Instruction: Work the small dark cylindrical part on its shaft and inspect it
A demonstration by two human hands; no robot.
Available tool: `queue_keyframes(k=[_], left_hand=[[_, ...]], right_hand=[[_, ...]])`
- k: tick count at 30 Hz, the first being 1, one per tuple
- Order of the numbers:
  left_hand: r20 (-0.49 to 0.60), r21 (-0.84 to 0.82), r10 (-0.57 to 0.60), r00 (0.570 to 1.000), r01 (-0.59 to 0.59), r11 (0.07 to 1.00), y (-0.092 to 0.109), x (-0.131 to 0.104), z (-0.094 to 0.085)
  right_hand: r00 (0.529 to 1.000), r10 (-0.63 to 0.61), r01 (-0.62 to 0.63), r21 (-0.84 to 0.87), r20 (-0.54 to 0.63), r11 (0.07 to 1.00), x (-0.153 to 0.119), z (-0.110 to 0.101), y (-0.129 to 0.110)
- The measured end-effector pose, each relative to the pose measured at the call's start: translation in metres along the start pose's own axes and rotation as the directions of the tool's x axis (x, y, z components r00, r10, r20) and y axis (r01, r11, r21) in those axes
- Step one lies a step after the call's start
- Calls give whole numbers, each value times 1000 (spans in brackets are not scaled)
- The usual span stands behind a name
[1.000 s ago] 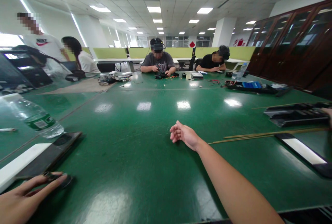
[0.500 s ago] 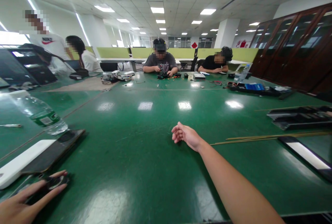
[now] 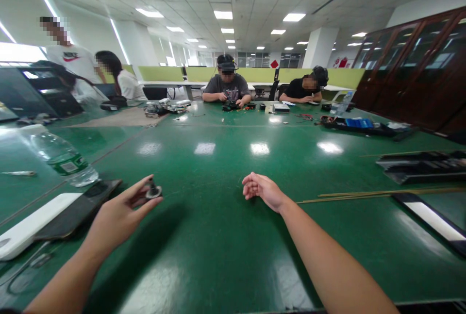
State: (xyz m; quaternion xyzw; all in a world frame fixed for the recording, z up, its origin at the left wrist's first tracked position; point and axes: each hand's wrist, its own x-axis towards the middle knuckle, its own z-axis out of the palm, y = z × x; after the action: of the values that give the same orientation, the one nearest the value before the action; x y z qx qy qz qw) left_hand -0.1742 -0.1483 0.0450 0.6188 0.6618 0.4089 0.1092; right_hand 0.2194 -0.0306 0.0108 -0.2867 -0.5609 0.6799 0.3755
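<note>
My left hand pinches a small dark object with a pale round rim between thumb and fingers, raised over the green table. What exactly the object is, I cannot make out. My right hand rests on the table right of the middle, its fingers loosely curled; nothing shows in it. Thin brown rods lie just beyond my right wrist.
At the left are a water bottle, a white device and a dark flat phone-like slab. A black-framed panel and black rails lie right. Several people are farther back.
My left hand has moved up and to the right from the near left corner, lifting the small dark object. My right hand has stayed in place.
</note>
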Motion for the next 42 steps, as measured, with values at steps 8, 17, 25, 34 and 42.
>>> queue_keyframes(k=[8,17,25,34,42], left_hand=[[244,-382,286,927,-179,907,96,72,124],[244,-430,395,885,-266,863,87,72,187],[294,-444,469,833,-316,839,82,71,192],[296,-439,490,820,-339,832,84,69,190],[306,-436,496,813,-344,832,87,68,189]], right_hand=[[945,-214,159,-222,-247,962,6,-17,-2],[926,-301,139,-538,-225,831,13,-19,11],[934,-326,133,-699,-149,703,17,-8,9],[935,-321,111,-735,-152,669,17,-4,4],[938,-322,126,-744,-126,657,15,-1,2]])
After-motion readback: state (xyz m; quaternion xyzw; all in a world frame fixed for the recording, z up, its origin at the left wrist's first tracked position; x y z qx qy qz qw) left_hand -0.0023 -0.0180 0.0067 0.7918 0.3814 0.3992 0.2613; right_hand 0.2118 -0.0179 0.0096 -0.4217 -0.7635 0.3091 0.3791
